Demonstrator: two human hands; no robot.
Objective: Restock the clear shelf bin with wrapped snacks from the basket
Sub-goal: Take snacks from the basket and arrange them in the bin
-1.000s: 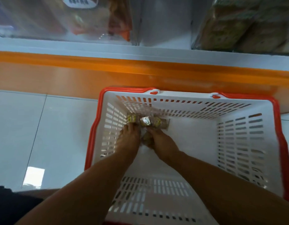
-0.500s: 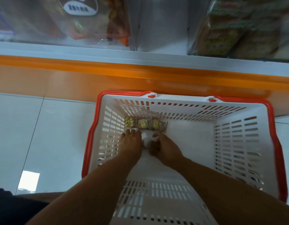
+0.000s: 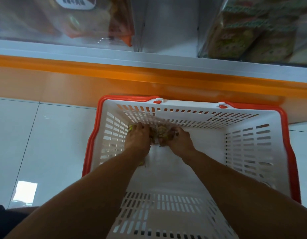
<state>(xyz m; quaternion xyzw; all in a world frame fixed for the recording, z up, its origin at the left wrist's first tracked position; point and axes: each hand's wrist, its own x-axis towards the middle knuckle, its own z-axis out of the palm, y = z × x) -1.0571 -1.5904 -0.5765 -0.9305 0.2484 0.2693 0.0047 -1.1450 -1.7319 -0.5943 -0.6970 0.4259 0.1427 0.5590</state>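
Note:
A white slotted basket [image 3: 244,152] with a red-orange rim stands on the floor against the shelf base. Both my hands reach into its far left corner. My left hand [image 3: 138,139] and my right hand [image 3: 177,140] curl around a small cluster of wrapped snacks [image 3: 160,132], brown and yellow-green, pressed between them against the far wall. Most of the snacks are hidden under my fingers. Another bit of wrapper [image 3: 142,163] peeks out under my left wrist. Above, a clear shelf bin [image 3: 166,28] sits between two filled bins.
A clear bin of orange-brown packets [image 3: 76,23] is at upper left, a clear bin of green-and-brown packs [image 3: 249,31] at upper right. An orange shelf base [image 3: 114,78] runs across under them. Glossy white floor tiles [image 3: 37,144] lie left of the basket.
The snacks lay in a row beyond my fingertips before. Both hands have pushed forward over them and now gather them between the palms. The view has shifted slightly.

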